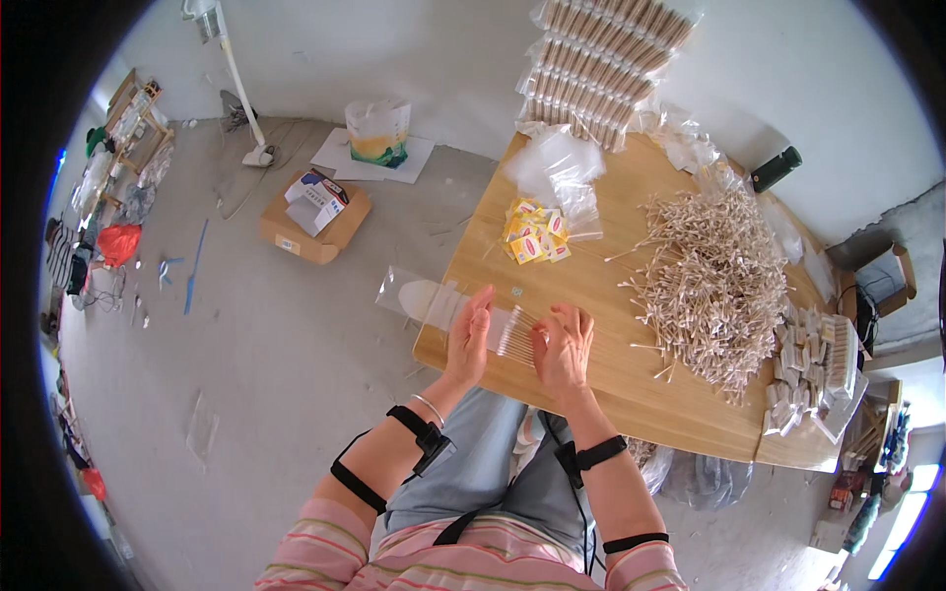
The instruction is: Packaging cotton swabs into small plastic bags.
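Note:
A flat row of cotton swabs lies between my hands near the table's front left edge. My left hand stands on its edge at the row's left end, its visible fingers stretched out and held together. At the other end my right hand curls its fingers over the swabs; its fingertips are partly hidden. A clear plastic bag reaches from beneath my left hand out past the table edge. Whether the swabs' left ends are inside it, I cannot tell.
On the wooden table lie a big heap of loose swabs, yellow-and-white packets, clear bags and stacked bundles of swabs. Small packed swabs sit at right. A cardboard box stands on the floor.

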`<state>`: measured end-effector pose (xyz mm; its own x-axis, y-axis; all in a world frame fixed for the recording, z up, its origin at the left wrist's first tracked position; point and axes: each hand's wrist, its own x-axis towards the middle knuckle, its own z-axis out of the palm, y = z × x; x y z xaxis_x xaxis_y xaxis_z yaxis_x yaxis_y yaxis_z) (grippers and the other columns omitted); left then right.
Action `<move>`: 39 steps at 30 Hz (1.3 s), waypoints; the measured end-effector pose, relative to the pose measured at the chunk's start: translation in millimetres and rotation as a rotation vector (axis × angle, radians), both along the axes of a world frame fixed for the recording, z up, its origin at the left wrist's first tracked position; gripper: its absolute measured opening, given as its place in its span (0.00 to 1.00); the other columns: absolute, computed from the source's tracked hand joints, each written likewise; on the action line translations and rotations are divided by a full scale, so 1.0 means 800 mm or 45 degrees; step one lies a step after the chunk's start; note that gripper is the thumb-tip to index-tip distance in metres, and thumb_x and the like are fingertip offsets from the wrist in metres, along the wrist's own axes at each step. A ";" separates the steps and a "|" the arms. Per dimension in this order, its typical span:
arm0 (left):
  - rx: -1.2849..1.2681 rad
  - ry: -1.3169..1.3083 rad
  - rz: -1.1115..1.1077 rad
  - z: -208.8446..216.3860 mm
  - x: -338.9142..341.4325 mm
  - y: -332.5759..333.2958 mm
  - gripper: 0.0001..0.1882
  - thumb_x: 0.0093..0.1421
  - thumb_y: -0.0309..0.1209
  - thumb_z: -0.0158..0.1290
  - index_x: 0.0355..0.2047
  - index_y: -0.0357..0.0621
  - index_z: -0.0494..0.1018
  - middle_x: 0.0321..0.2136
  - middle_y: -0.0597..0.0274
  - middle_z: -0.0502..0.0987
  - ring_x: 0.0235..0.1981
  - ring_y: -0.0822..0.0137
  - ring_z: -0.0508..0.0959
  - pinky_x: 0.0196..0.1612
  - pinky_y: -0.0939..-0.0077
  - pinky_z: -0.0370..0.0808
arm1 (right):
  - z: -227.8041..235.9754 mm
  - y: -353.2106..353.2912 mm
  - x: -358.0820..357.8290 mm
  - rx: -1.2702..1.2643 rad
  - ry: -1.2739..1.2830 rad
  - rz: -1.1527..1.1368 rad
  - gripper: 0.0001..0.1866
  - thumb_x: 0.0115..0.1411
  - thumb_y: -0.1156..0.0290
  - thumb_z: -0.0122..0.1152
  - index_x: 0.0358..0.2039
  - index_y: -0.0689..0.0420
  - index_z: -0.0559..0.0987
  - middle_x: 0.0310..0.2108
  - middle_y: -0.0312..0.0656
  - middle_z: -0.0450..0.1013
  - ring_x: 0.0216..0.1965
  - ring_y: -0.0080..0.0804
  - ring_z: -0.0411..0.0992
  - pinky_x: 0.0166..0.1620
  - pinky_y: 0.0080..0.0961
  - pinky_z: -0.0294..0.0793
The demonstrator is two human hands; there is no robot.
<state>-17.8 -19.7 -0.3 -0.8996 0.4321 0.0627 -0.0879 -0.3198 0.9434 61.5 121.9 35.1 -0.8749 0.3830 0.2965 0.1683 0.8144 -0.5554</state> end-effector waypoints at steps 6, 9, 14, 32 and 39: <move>0.006 -0.007 0.008 -0.001 0.001 0.001 0.23 0.70 0.37 0.42 0.60 0.34 0.61 0.59 0.55 0.65 0.62 0.64 0.63 0.66 0.68 0.58 | -0.003 0.002 -0.006 0.026 -0.062 -0.004 0.06 0.46 0.76 0.64 0.28 0.57 0.79 0.49 0.44 0.66 0.54 0.51 0.60 0.56 0.46 0.60; -0.025 0.020 0.020 -0.001 0.000 0.001 0.21 0.69 0.33 0.45 0.59 0.34 0.62 0.58 0.56 0.66 0.60 0.66 0.65 0.65 0.69 0.59 | -0.004 0.002 -0.006 -0.035 0.001 -0.041 0.06 0.48 0.76 0.63 0.29 0.57 0.78 0.47 0.44 0.67 0.51 0.50 0.61 0.54 0.45 0.61; -0.090 0.005 0.048 -0.005 0.000 0.006 0.19 0.64 0.31 0.52 0.54 0.37 0.68 0.57 0.55 0.68 0.62 0.62 0.64 0.63 0.70 0.61 | 0.000 -0.004 -0.002 -0.203 0.017 -0.089 0.05 0.51 0.76 0.62 0.30 0.56 0.77 0.40 0.44 0.70 0.45 0.49 0.63 0.50 0.44 0.63; -0.006 -0.295 -0.483 0.162 0.056 0.004 0.06 0.62 0.28 0.56 0.34 0.38 0.78 0.51 0.58 0.75 0.55 0.68 0.70 0.59 0.67 0.66 | 0.109 -0.025 0.081 -1.075 0.128 0.076 0.06 0.57 0.72 0.64 0.33 0.61 0.79 0.27 0.35 0.75 0.29 0.22 0.72 0.38 0.23 0.72; 0.252 -0.447 -1.023 0.182 0.101 -0.003 0.10 0.66 0.34 0.51 0.32 0.42 0.76 0.45 0.56 0.77 0.45 0.70 0.76 0.45 0.74 0.74 | 0.136 -0.040 0.160 -2.095 0.426 0.414 0.08 0.64 0.70 0.58 0.34 0.61 0.79 0.30 0.35 0.76 0.31 0.21 0.71 0.39 0.19 0.70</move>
<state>62.9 -21.9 145.0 -0.3119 0.9499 -0.0185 -0.6280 -0.1915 0.7543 189.1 89.7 143.7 -0.9592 0.2815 -0.0258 -0.1658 -0.6345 -0.7549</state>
